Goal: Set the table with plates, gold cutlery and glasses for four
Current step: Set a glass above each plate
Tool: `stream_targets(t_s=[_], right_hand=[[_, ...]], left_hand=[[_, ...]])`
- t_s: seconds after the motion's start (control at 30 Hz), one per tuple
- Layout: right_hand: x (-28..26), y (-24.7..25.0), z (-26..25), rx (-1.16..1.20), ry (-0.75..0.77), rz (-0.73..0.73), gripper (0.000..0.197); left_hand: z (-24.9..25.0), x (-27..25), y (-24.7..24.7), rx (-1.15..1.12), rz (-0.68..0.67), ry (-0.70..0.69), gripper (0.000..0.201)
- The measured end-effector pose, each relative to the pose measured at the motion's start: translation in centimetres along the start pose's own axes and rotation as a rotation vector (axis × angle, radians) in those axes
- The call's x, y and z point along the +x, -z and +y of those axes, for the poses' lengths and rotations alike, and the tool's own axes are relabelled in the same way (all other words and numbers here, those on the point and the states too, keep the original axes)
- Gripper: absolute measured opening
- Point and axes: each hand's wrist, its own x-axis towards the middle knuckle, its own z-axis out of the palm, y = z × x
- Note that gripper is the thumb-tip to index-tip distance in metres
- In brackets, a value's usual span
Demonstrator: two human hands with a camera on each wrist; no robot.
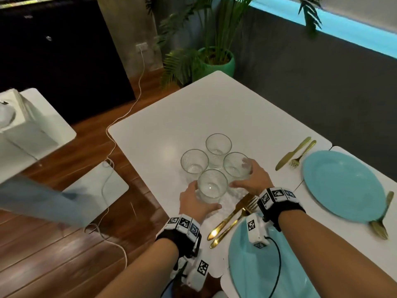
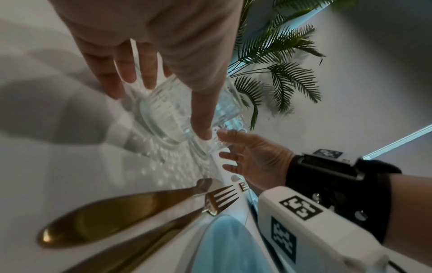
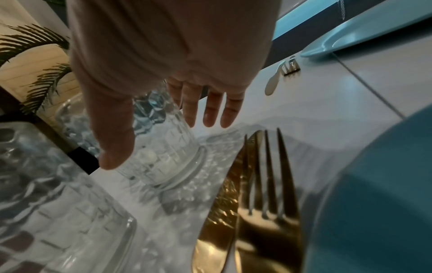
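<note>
Three views of one white table corner: one from above, two from wrist height.

The head camera looks steeply down on the white square table (image 1: 193, 108) and four clear ribbed drinking glasses (image 1: 218, 147). The left wrist camera sits low and close, facing along the left hand (image 2: 149, 37) toward a palm-like potted plant (image 2: 275, 61). The right wrist camera, equally close, faces along the right hand (image 3: 168, 46). All share the glasses and a gold fork (image 3: 268, 175).

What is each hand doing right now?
Left hand: wrapped round the nearest glass.
Right hand: wrapped round the right-side glass.
</note>
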Motion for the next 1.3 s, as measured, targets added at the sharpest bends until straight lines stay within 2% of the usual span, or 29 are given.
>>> stream_targets(t_s=[0.17, 0.27, 0.43, 0.53, 0.63, 0.7, 0.77, 1.0, 1.17, 1.3], right_hand=[[0.7, -0.9, 0.2, 0.029, 0.046, 0.018, 0.084], [0.7, -1.5, 0.6, 0.061, 0.048, 0.075, 0.083], [0.0, -1.0, 1.4, 0.117, 0.009, 0.133, 0.070], [-1.4, 0.8, 1.7, 0.195, -0.037, 0.179, 0.068], [-3.1, 3.6, 2.3, 0.293, -0.080, 0.301, 0.071], [-4.6, 5.8, 2.9, 0.363, -0.103, 0.413, 0.072], [-6.5, 8.1, 3.7, 0.418, -0.133, 0.522, 0.067], [-15.0, 14.1, 10.4, 0.604, -0.311, 0.862, 0.057], [-22.7, 16.1, 17.2, 0.630, -0.530, 1.047, 0.063], [-28.1, 17.0, 22.6, 0.626, -0.776, 1.178, 0.066]], left_hand=[[-0.2, 0.7, -1.5, -0.007, 0.074, -0.042, 0.096], [-0.1, 0.6, -2.0, -0.023, 0.091, -0.091, 0.091], [0.3, 0.0, -1.3, -0.006, 0.010, -0.162, 0.075], [1.2, -0.7, -1.1, -0.009, -0.067, -0.203, 0.076], [3.9, -1.0, -1.5, 0.011, -0.149, -0.304, 0.071], [6.6, -1.0, -2.4, 0.039, -0.187, -0.367, 0.075], [9.2, -0.9, -4.0, 0.060, -0.217, -0.422, 0.074], [16.6, -3.8, -11.1, 0.095, -0.419, -0.597, 0.066], [17.7, -7.1, -17.2, 0.190, -0.585, -0.669, 0.071], [17.4, -10.2, -21.9, 0.253, -0.694, -0.690, 0.074]])
